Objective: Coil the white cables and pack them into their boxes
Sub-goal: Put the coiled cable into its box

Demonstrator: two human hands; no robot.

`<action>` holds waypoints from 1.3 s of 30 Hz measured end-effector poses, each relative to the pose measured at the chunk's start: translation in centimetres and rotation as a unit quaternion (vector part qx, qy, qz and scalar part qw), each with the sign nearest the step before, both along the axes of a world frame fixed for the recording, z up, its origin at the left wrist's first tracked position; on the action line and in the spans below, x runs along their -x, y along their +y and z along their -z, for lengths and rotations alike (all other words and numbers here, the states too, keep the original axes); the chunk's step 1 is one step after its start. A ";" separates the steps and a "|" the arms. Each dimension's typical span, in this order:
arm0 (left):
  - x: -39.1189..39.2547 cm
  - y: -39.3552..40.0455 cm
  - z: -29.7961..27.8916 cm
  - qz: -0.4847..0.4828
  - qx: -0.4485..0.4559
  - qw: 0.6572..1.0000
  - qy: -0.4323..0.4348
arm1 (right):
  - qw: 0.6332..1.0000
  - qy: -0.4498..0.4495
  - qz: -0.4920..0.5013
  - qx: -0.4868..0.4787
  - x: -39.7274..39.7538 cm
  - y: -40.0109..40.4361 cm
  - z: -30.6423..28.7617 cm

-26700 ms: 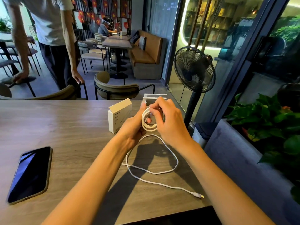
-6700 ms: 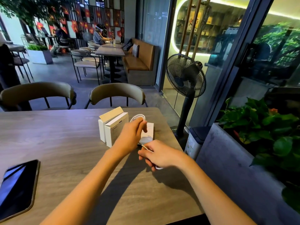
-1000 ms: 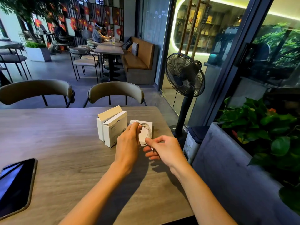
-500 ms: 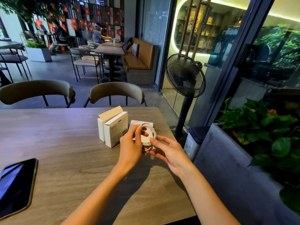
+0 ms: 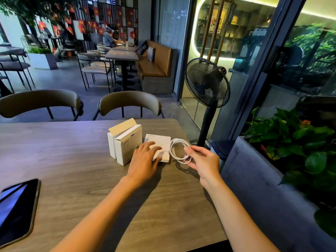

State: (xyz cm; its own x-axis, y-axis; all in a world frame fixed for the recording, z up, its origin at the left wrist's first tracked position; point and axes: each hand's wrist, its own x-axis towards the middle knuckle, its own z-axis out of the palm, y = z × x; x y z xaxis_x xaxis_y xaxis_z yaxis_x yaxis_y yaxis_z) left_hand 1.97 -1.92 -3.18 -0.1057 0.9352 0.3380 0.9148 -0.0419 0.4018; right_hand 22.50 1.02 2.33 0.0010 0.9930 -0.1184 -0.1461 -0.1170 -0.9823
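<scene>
We hold coiled cable [image 5: 179,150] in R hand [image 5: 203,160], pinched, loop upright, just right of flat box [image 5: 160,142]. L hand [image 5: 143,158] fingers flat, presses box; box lies leftward of coil, L nearer.

Three white boxes [image 5: 125,142] by the left fingers [image 5: 151,146], one coiled cable [image 5: 179,150] in the right fingers [image 5: 188,150], one phone [image 5: 16,210].
</scene>
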 end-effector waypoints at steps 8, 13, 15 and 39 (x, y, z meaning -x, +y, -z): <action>0.2 0.9 0.8 0.013 0.026 0.997 0.077 | 1.000 -0.002 0.020 0.000 -0.9 0.5 0.3; -0.4 0.4 -1.0 0.023 -0.068 0.996 0.043 | 0.999 0.043 0.020 0.005 -1.1 0.1 -0.4; -0.5 0.4 -1.9 0.016 -0.122 0.992 0.032 | 0.999 0.052 -0.004 -0.004 -1.0 -0.2 -0.9; -1.2 -0.3 -4.4 0.104 -0.200 0.974 -0.037 | 0.978 0.046 -0.157 -0.132 -0.1 -1.7 -2.8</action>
State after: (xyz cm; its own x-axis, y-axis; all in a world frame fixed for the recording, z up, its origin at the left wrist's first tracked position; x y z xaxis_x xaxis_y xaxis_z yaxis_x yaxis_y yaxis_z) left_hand 3.15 -2.25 1.18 0.0332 0.7339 0.6784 0.8390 -0.3893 0.3801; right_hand 22.61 -0.71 5.11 -0.3070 0.9388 0.1566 -0.2326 0.0856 -0.9688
